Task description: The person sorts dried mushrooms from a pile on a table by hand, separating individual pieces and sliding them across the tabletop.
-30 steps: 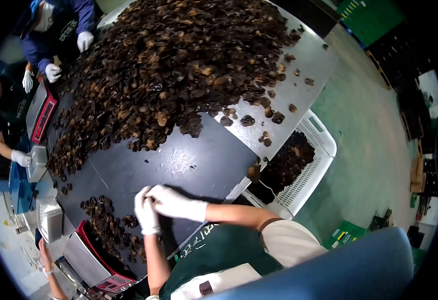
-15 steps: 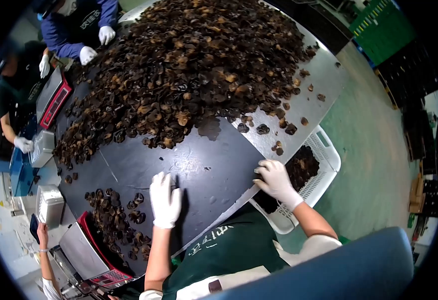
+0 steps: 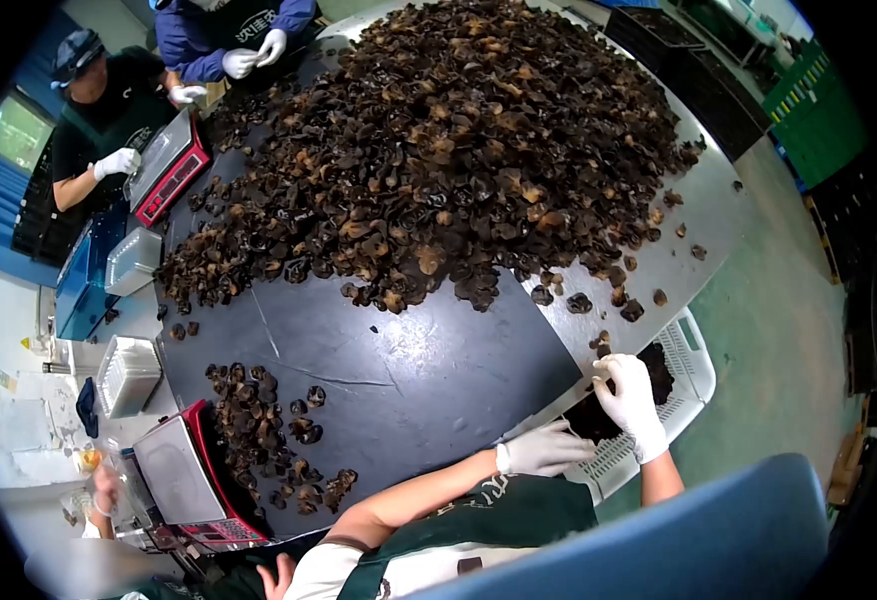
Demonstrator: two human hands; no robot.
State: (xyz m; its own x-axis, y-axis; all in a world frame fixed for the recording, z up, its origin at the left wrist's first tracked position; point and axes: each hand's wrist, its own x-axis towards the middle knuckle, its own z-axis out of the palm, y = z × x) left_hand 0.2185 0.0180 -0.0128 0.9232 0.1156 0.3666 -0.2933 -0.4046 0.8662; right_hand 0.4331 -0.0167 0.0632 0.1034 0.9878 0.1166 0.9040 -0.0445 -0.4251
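My left hand [image 3: 545,450], in a white glove, reaches across my apron to the table's near edge, beside the white basket [image 3: 700,375]. Its fingers are stretched out and slightly blurred, with nothing visible in them. Above the basket's near side is my gloved right hand [image 3: 633,408], its fingers loosely bent with a gap between thumb and forefinger. Just past its fingertips, small pieces of wood ear mushroom [image 3: 601,338] lie on the metal tabletop. Dark mushrooms [image 3: 655,365] lie in the basket, partly hidden by my hands. A large heap of wood ear mushrooms [image 3: 438,170] covers the table's far part.
A smaller mushroom pile [image 3: 248,420] lies by a red scale [image 3: 183,480]. Clear plastic containers [image 3: 130,375] and another red scale [image 3: 170,165] stand at left. Two co-workers [image 3: 108,130] stand across the table; another person's blurred hand [image 3: 105,490] shows at lower left.
My left hand has left the dark tabletop and moved right, to the basket side. My right hand has shifted over the basket. A co-worker's hand has moved from a clear container to the far scale. The view has shifted.
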